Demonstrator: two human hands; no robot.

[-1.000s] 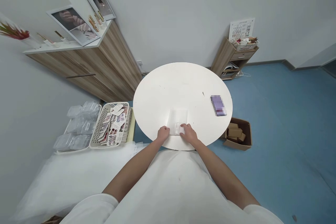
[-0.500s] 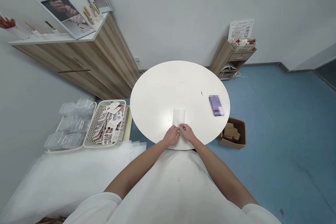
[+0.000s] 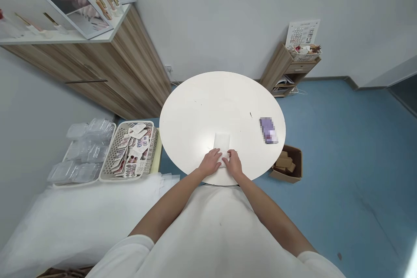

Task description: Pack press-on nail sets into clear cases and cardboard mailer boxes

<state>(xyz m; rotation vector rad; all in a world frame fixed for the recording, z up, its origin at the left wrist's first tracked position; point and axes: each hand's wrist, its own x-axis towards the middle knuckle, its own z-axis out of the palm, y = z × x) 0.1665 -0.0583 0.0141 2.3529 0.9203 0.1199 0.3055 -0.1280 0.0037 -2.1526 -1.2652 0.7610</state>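
Note:
A small white, slightly see-through sheet or pouch [image 3: 222, 140] lies flat near the front edge of the round white table [image 3: 195, 108]. On its near left side my left hand [image 3: 210, 163] is closed, fingers curled over the edge and thumb pointing inward. My right hand [image 3: 233, 164] grips the near right side in the same way, thumb toward the other. Between the two hands the near end of the sheet looks folded or bunched; the exact fold is too small to make out.
On the table's right lies a blurred purple item [image 3: 269, 131]. An open cardboard box [image 3: 295, 173] with small brown boxes stands on the floor. At left are a basket [image 3: 107, 169] of printed cards, clear plastic boxes [image 3: 76, 152] and white sheeting [image 3: 97, 213].
My hands have moved slightly apart along the near end of the sheet, the right one turning more upright. The sheet has stayed in nearly the same place. The view has shifted a little.

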